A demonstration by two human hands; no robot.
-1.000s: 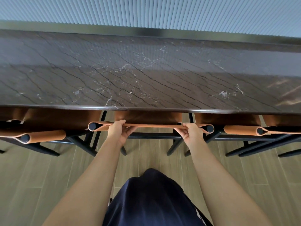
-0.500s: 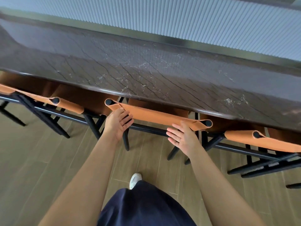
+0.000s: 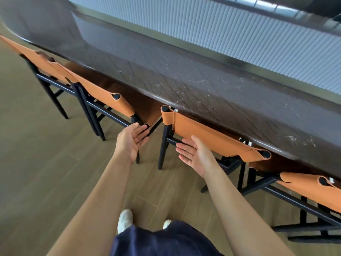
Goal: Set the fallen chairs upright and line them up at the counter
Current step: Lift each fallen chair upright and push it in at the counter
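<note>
Tan leather backrest on a black tube frame: far-left chair (image 3: 39,59) stands upright against the edge of the dark veined stone counter (image 3: 203,85), blurred. The second chair (image 3: 103,95), same build, is upright just beside it, seat tucked under the counter.

Left hand (image 3: 132,140) is spread flat, palm turned right, fingers straight, holding nothing. Its fingertips are at the second chair's right rear corner; can't tell if they touch.

After a gap, the middle chair (image 3: 212,137) is upright, with the backrest top just under the counter lip.

Right hand (image 3: 195,154) is also flat, palm turned left, fingers straight and together, gripping nothing. It sits in front of the middle chair's black back rail, below the leather; contact unclear.

The fourth chair (image 3: 310,189) is upright close beside the middle one and cut off by the frame edge.

Wood-look plank floor (image 3: 46,163) runs underneath, with white shoes (image 3: 125,219) between the arms.
</note>
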